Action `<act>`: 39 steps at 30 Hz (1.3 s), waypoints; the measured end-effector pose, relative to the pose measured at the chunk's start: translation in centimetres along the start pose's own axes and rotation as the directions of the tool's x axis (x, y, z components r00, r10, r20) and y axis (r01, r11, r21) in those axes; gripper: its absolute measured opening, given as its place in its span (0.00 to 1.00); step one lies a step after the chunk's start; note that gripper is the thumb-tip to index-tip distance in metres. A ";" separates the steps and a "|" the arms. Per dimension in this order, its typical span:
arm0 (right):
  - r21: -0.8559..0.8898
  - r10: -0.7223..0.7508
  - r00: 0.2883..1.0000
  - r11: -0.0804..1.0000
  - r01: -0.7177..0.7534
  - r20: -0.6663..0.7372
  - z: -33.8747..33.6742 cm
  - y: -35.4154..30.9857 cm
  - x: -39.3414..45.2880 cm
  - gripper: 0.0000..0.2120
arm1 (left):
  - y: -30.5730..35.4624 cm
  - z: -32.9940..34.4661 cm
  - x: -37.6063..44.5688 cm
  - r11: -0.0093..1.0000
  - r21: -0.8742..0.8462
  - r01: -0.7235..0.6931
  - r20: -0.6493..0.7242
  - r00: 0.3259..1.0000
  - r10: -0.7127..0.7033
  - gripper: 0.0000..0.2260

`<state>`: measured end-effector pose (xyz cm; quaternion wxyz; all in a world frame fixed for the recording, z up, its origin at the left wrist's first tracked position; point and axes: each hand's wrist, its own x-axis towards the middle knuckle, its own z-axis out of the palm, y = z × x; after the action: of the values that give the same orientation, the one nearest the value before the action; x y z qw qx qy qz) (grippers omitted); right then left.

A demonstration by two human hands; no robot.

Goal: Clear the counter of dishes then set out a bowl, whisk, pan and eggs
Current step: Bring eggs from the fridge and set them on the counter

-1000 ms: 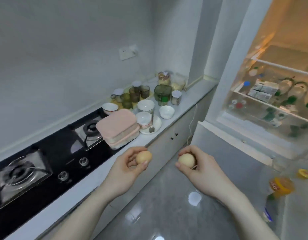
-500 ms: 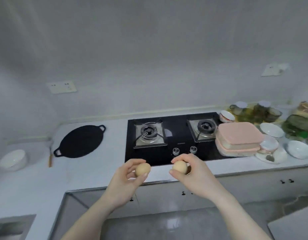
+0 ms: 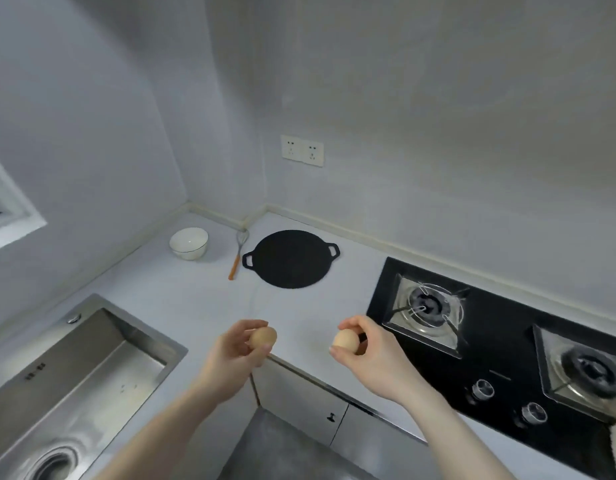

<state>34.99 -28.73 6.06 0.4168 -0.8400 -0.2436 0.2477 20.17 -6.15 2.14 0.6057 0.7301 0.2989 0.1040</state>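
I am holding one egg in each hand above the front edge of the desk (image 3: 182,299). My left hand (image 3: 230,362) is curling its grip round the darker egg (image 3: 264,337), thumb and fingertips pinching it. My right hand (image 3: 372,355) is pinching the paler egg (image 3: 344,340) the same way. Both eggs are hanging in the air, touching nothing but fingers. The bowl (image 3: 189,242), the whisk (image 3: 238,252) and the flat black pan (image 3: 290,258) are already lying together near the back corner, well apart from my hands. The sink (image 3: 74,382) is sitting to my left, the hob (image 3: 500,344) to my right. I am judging the danger to be rolling: an egg laid on this bare, flat surface could wander off the edge or into the sink. Squeezing too hard could crack a shell.
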 end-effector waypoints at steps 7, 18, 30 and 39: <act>-0.050 -0.025 0.979 0.998 0.036 0.203 3.7 -0.2 8.7 0.14 | -2.3 -2.3 3.5 0.993 -0.066 0.101 -0.185 0.976 -0.112 0.13; -0.161 -0.034 0.933 0.982 0.098 0.358 13.6 -2.7 20.9 0.17 | -7.5 -9.3 11.8 0.962 -0.065 0.266 -0.281 0.920 -0.274 0.14; -0.342 0.074 0.933 0.938 0.054 0.352 25.8 -6.8 35.0 0.20 | -14.8 -16.0 26.4 0.929 0.132 0.346 -0.291 0.910 -0.297 0.14; -0.500 0.116 0.931 0.862 0.079 0.346 31.3 -6.9 42.3 0.14 | -18.2 -17.1 32.9 0.918 0.165 0.360 -0.343 0.894 -0.289 0.09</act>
<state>46.35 19.14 -13.85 0.1268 -0.8612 -0.3647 0.3306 32.04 27.96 -17.81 0.4731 0.7073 0.5190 0.0804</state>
